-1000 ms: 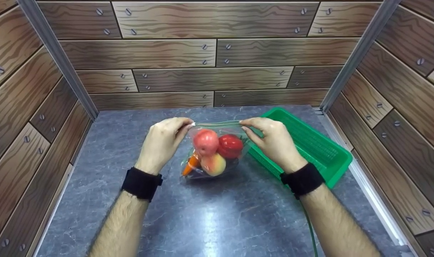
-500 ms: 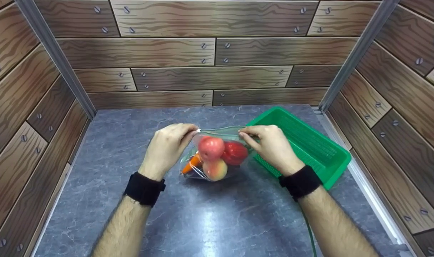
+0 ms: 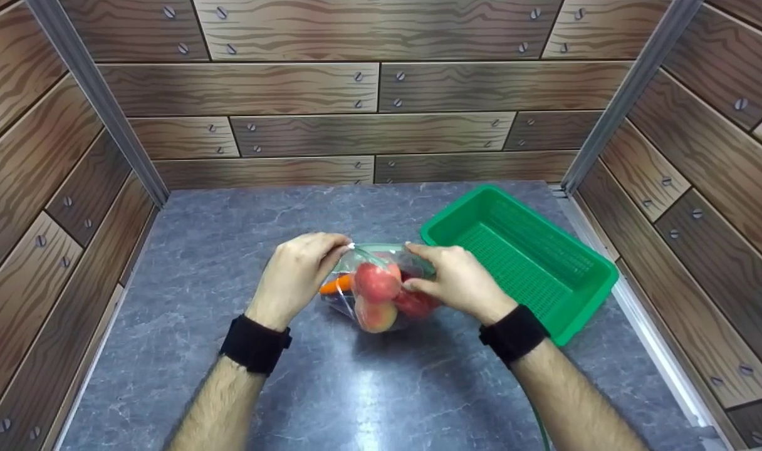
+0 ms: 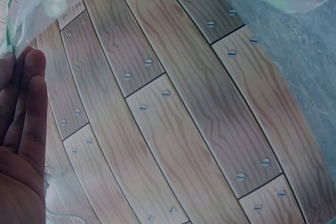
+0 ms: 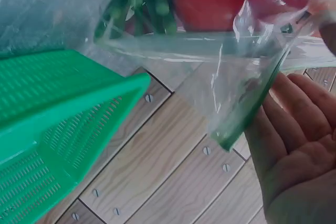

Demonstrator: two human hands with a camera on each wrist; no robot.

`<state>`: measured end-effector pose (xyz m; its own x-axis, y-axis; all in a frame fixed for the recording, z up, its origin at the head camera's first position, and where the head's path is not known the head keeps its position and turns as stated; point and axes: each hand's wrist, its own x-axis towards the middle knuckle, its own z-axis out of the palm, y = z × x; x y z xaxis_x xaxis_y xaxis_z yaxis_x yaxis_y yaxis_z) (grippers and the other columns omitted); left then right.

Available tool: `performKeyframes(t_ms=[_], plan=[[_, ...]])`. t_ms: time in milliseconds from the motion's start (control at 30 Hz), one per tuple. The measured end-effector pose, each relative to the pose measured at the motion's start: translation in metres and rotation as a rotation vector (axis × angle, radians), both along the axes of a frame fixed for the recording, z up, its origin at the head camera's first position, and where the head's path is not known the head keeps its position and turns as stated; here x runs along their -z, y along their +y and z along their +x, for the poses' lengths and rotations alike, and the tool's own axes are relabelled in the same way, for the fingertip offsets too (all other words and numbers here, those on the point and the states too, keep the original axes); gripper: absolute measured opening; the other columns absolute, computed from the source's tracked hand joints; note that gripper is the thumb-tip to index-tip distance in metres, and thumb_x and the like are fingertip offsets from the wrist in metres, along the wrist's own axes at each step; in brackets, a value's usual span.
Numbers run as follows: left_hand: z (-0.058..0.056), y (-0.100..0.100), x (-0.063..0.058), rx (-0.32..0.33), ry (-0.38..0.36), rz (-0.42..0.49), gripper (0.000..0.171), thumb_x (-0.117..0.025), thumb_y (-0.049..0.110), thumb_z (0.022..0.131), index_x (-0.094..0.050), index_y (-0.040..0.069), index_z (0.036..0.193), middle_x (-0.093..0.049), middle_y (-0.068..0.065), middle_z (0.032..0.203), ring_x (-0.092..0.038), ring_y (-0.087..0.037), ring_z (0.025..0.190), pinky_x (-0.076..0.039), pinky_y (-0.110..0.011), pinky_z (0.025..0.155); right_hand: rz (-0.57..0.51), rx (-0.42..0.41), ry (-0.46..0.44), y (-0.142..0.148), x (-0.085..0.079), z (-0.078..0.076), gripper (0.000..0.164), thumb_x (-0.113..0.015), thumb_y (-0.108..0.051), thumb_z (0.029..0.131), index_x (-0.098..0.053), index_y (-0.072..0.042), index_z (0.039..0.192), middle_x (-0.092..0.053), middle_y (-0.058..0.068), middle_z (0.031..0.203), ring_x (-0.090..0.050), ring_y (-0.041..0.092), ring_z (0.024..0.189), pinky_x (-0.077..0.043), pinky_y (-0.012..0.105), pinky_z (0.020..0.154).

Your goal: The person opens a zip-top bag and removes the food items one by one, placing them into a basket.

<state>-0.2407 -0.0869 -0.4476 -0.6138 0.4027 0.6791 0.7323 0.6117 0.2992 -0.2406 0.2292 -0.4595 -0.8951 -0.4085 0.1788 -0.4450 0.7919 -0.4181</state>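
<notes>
A clear zip bag (image 3: 370, 255) stands mid-table, its mouth edged with a green strip. Inside show a red round fruit (image 3: 376, 282), a yellow-red fruit (image 3: 376, 316), an orange carrot (image 3: 336, 285), something dark purple and a red pepper (image 3: 415, 304), partly covered by the right hand. Green stalks (image 5: 139, 3) show through the plastic in the right wrist view. My left hand (image 3: 298, 272) pinches the bag's left top corner at a small white tab (image 3: 351, 246). My right hand (image 3: 459, 279) touches the bag's right side, fingers extended and thumb apart from them.
A green plastic basket (image 3: 525, 263) stands at the right, just behind the right hand. Wood-patterned walls (image 3: 293, 91) enclose the grey marbled tabletop (image 3: 243, 219) on the left, back and right. A green cord (image 3: 539, 426) runs beneath the right forearm.
Both hands have come lower and nearer with the bag's top. The right hand has loosened from the bag's right corner and its fingers have spread; the mouth strip now slants and sags.
</notes>
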Motion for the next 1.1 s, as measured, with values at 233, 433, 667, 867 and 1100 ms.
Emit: performKeyframes(t_ms=[233, 433, 667, 867, 1100], plan=[[0.003, 0.003, 0.011, 0.011, -0.005, 0.005, 0.014, -0.079, 0.017, 0.113, -0.087, 0.006, 0.118, -0.09, -0.009, 0.106, -0.087, -0.027, 0.098, -0.074, -0.041, 0.089, 0.019, -0.017, -0.014, -0.005, 0.014, 0.004, 0.077, -0.094, -0.03, 0.103, -0.063, 0.0, 0.166, -0.072, 0.019, 0.164, -0.076, 0.04, 0.145, -0.065, 0.058, 0.12], [0.004, 0.001, 0.022, -0.003, -0.021, 0.019, 0.013, -0.083, 0.016, 0.111, -0.088, 0.007, 0.119, -0.09, -0.009, 0.108, -0.088, -0.027, 0.099, -0.075, -0.041, 0.089, 0.028, 0.009, 0.133, -0.017, 0.032, -0.003, 0.056, -0.093, -0.018, 0.102, -0.075, -0.001, 0.153, -0.084, 0.02, 0.143, -0.085, 0.04, 0.124, -0.073, 0.057, 0.103], [0.001, 0.002, 0.038, -0.02, -0.047, -0.001, 0.014, -0.083, 0.017, 0.111, -0.087, 0.008, 0.12, -0.091, -0.01, 0.111, -0.088, -0.029, 0.103, -0.075, -0.044, 0.092, 0.024, 0.124, 0.276, -0.028, 0.053, -0.028, 0.042, -0.092, -0.015, 0.103, -0.081, -0.004, 0.142, -0.088, 0.02, 0.129, -0.088, 0.042, 0.113, -0.073, 0.061, 0.093], [-0.005, 0.001, 0.05, -0.072, -0.091, 0.016, 0.016, -0.084, 0.016, 0.11, -0.087, 0.007, 0.122, -0.091, -0.012, 0.116, -0.088, -0.033, 0.108, -0.074, -0.048, 0.096, -0.009, 0.166, 0.245, -0.034, 0.062, -0.043, 0.04, -0.088, -0.02, 0.107, -0.081, -0.005, 0.143, -0.088, 0.02, 0.133, -0.087, 0.043, 0.116, -0.073, 0.062, 0.095], [-0.005, 0.002, 0.052, -0.088, -0.106, 0.045, 0.016, -0.083, 0.017, 0.111, -0.087, 0.007, 0.122, -0.091, -0.012, 0.117, -0.088, -0.033, 0.11, -0.074, -0.049, 0.098, -0.035, 0.099, 0.338, -0.027, 0.066, -0.03, 0.038, -0.093, -0.018, 0.103, -0.082, -0.007, 0.138, -0.089, 0.016, 0.128, -0.087, 0.037, 0.115, -0.074, 0.056, 0.096]])
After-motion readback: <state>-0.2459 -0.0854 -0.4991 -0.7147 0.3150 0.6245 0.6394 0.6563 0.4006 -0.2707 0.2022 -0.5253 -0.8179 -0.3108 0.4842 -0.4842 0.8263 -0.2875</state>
